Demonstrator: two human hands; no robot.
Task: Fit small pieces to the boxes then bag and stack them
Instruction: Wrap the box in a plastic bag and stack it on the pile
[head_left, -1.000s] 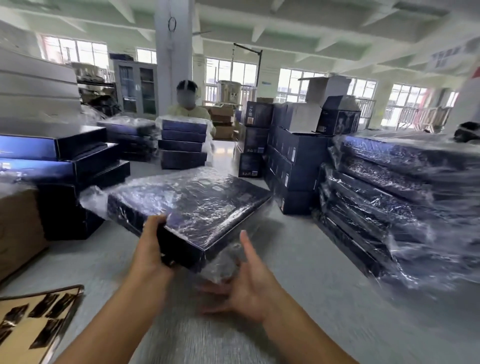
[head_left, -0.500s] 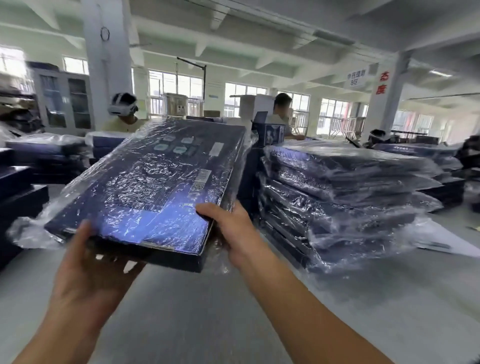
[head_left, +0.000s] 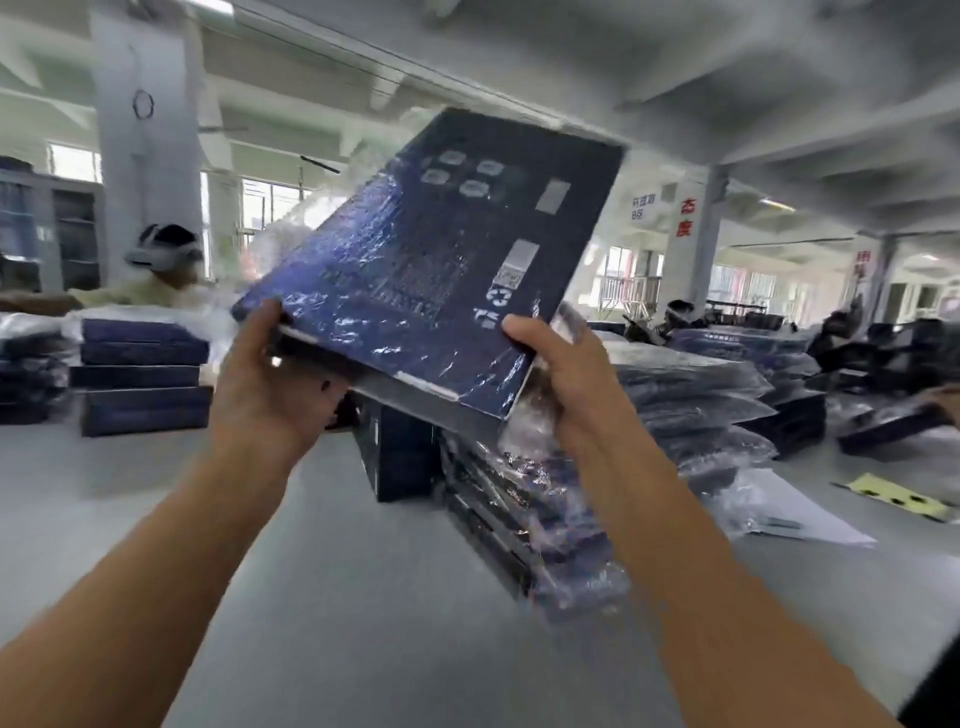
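I am holding the box (head_left: 431, 270) up in the air, steeply tilted, likely to swing it onto the stack (head_left: 691, 384) beyond. My left hand (head_left: 270, 384) and right hand (head_left: 566, 384) are gripping its near corners, thumbs on top. The bag (head_left: 519, 431) is enclosing it, slack bunching under my right hand.

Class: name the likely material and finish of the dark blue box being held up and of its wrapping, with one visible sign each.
The box: probably printed cardboard, dark blue, low sheen; stiff flat face, crisp edges, printed labels. The wrapping: thin clear plastic film, glossy; it crinkles, glints white and bunches loosely by the right hand.
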